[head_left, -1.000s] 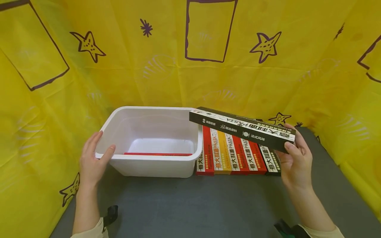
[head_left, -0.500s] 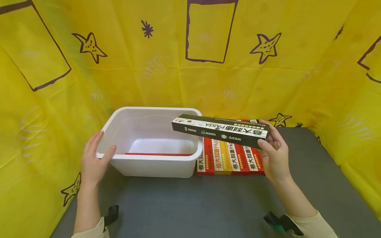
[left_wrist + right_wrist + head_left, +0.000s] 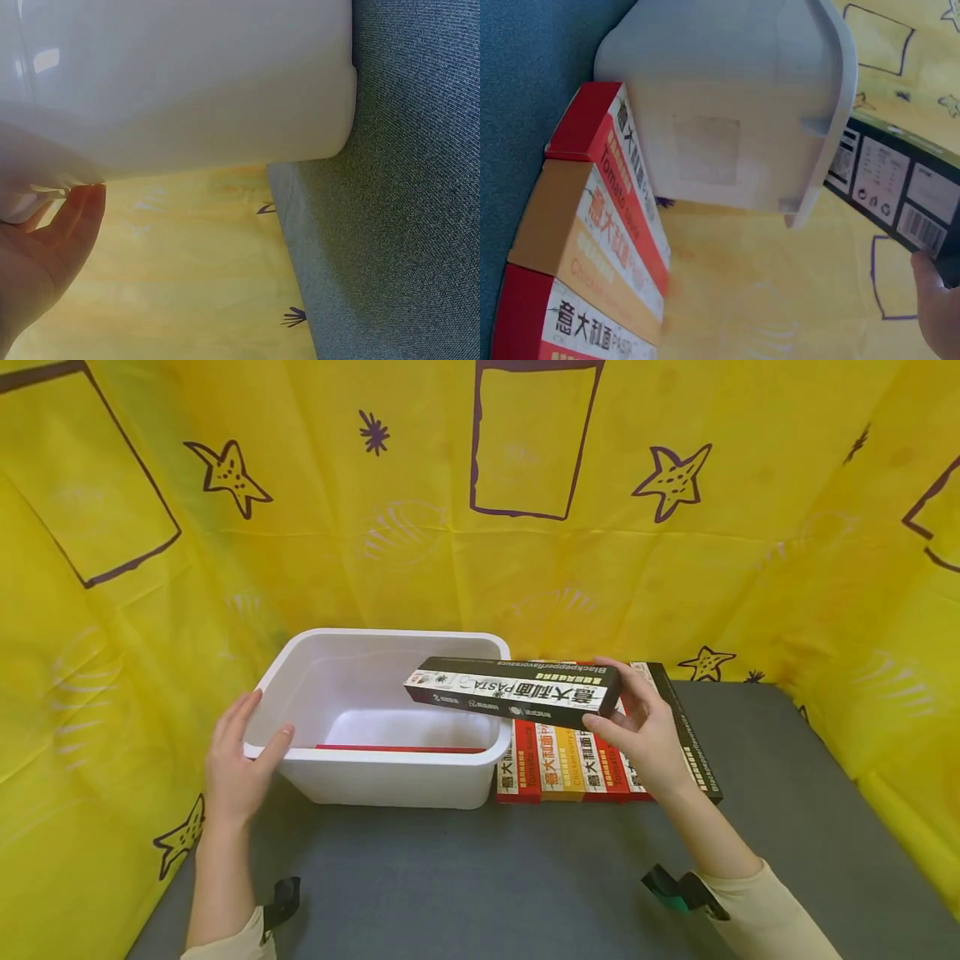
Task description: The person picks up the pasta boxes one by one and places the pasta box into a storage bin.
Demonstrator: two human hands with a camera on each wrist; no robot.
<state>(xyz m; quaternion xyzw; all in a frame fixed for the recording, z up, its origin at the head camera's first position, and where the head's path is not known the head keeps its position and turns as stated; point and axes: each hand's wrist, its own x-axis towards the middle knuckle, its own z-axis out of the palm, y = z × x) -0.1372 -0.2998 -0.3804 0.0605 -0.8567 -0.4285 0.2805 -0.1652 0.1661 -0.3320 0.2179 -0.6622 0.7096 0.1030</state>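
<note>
My right hand [image 3: 641,727] grips the right end of a black pasta box [image 3: 517,687], thumb on the near side. The box is held level-ish above the row, its left end over the inside of a white plastic bin [image 3: 390,781]. My left hand [image 3: 240,760] holds the bin's left rim near the front corner. In the left wrist view, fingertips [image 3: 90,196] touch the bin wall under the rim. In the right wrist view, the black box's printed side and barcode show, with the thumb [image 3: 928,289] against it. A red box [image 3: 401,748] lies inside the bin along its front wall.
Right of the bin, several red and yellow pasta boxes [image 3: 562,777] lie side by side, partly covered by the held box. Another black pasta box [image 3: 686,735] ends the row. Yellow printed cloth [image 3: 420,568] hangs behind the dark grey table [image 3: 450,885].
My right hand has carried the black pasta box leftward, from above the row's right end to over the bin's right rim. My left hand stays on the bin.
</note>
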